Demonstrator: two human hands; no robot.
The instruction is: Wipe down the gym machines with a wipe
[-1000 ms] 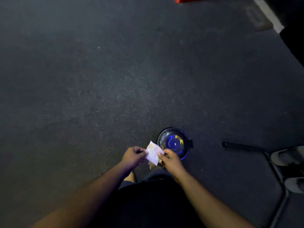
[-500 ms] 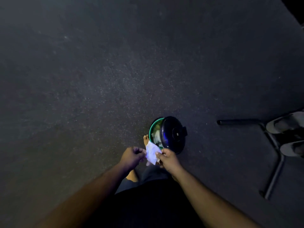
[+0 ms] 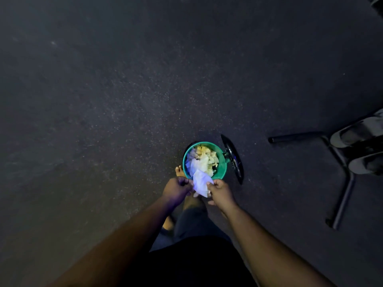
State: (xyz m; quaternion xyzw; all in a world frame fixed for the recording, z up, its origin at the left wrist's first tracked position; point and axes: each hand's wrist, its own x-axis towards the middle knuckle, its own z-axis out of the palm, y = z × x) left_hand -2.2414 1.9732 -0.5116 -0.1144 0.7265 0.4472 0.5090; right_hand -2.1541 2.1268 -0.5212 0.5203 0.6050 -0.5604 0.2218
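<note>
Both hands, the left hand [image 3: 177, 188] and the right hand [image 3: 220, 191], pinch a white wipe [image 3: 201, 184] just over the near rim of the green bin [image 3: 223, 162]. If dropped too soon, it could land on the floor [image 3: 103, 100]. The bin is full. Its lid [image 3: 233, 158] stands up. Farther right, a black metal leg [image 3: 339, 183].

Dim, dark speckled rubber floor [image 3: 124, 100]; black metal frame legs [image 3: 342, 183] at right.
</note>
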